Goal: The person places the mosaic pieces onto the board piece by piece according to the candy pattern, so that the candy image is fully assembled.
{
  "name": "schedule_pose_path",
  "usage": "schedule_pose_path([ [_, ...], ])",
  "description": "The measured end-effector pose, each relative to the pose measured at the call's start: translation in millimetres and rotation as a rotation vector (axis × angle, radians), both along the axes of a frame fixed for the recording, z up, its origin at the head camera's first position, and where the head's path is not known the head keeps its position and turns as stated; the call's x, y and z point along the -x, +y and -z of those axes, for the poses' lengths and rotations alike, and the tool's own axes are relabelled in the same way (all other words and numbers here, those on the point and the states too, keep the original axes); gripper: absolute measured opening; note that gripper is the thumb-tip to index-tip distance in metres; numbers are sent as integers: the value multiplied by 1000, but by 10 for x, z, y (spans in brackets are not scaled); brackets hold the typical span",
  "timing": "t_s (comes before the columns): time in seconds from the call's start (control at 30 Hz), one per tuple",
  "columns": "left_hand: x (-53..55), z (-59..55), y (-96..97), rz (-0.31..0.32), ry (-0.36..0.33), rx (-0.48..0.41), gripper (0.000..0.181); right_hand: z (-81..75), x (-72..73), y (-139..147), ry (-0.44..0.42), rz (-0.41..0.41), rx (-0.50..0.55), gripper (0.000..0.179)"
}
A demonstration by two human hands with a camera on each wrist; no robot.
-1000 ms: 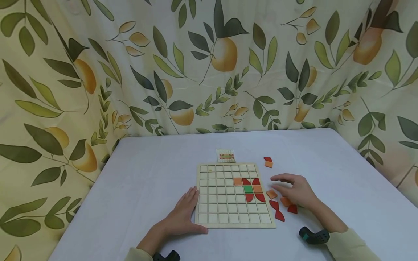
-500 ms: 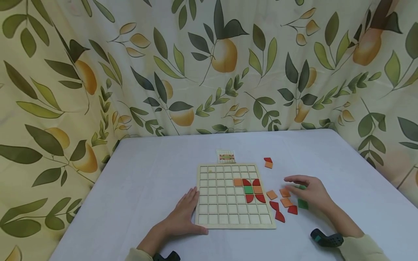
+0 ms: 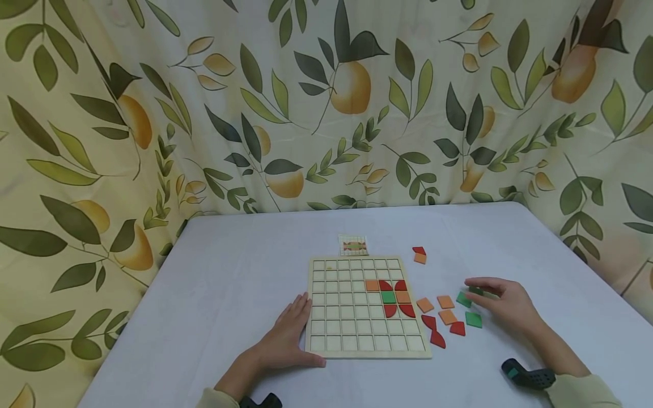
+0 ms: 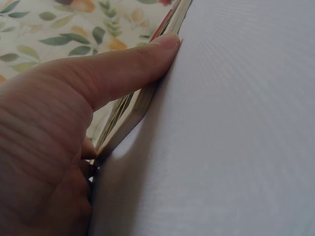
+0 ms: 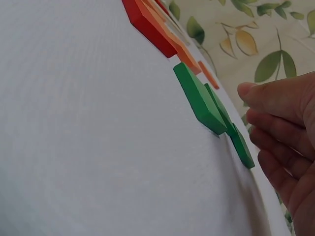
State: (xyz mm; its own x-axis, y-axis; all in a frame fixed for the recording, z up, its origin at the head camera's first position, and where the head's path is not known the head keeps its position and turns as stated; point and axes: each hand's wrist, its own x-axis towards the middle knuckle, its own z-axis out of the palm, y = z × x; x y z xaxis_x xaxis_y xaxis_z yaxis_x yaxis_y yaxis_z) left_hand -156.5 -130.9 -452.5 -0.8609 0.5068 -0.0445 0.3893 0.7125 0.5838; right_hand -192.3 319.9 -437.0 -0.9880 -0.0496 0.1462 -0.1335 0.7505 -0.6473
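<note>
My left hand rests along the left edge of a wooden grid board, fingers extended and thumb at the front corner. In the left wrist view the thumb lies against the board's edge. The board holds red quarter-round tiles, orange squares and a green square toward its right side. My right hand, fingers loosely bent, hovers beside three green tiles right of the board. The right wrist view shows a gap between its fingertips and the green tiles; it holds nothing.
Loose orange squares and red tiles lie between the board and the green ones. One red and one orange tile sit farther back. A small pattern card lies behind the board. Patterned cloth hangs behind the table.
My right hand has moved rightward, away from the board, uncovering orange tiles and then the green tiles. The left hand and board stay put.
</note>
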Motion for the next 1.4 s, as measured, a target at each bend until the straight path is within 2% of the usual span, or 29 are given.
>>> schedule_pose_path([
  [0.23, 2, 1, 2, -2, 2, 9, 122, 11, -14, 76, -33, 12, 20, 52],
  [0.53, 1, 5, -1, 4, 10, 1, 121, 18, -20, 148, -1, 5, -21, 51],
  [0.77, 5, 4, -4, 5, 5, 2, 121, 29, -5, 172, -41, -8, 4, 54],
  [1.0, 2, 7, 0, 2, 8, 7, 122, 32, 0, 202, -65, -22, -5, 55],
  [1.4, 7, 11, 11, -3, 4, 16, 123, 4, -4, 194, -60, -39, -41, 48],
])
